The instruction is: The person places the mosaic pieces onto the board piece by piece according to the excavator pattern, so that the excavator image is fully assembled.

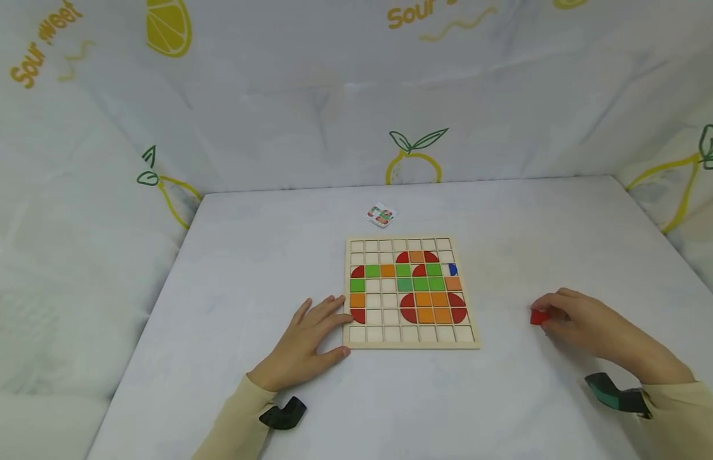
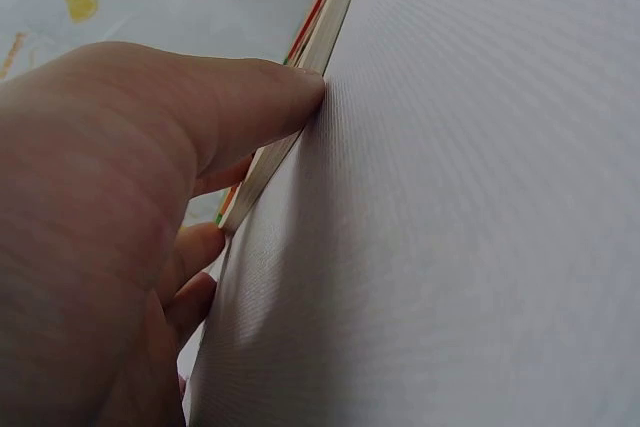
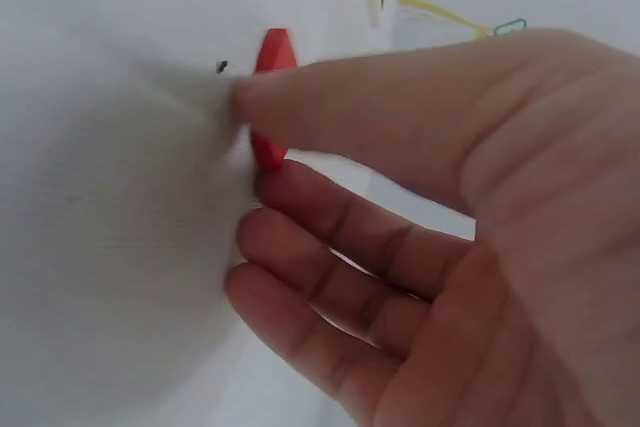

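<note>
A wooden grid board (image 1: 391, 334) lies on the table, partly filled with red, orange, green and blue tiles. At its left edge my left hand (image 1: 301, 348) rests with spread fingers, the thumb and a fingertip touching the rim. In the left wrist view the thumb (image 2: 250, 102) lies against the board's side (image 2: 265, 167). Well to the right of the board, my right hand (image 1: 592, 329) pinches a small red tile (image 1: 538, 317) just at the table surface. In the right wrist view the red tile (image 3: 275, 52) stands on edge between thumb and index finger, its full shape partly hidden.
A small pattern card (image 1: 381, 214) with a coloured design lies behind the board. The white table (image 1: 264, 255) is bordered at the back and sides by white cloth (image 1: 276, 115) with fruit prints.
</note>
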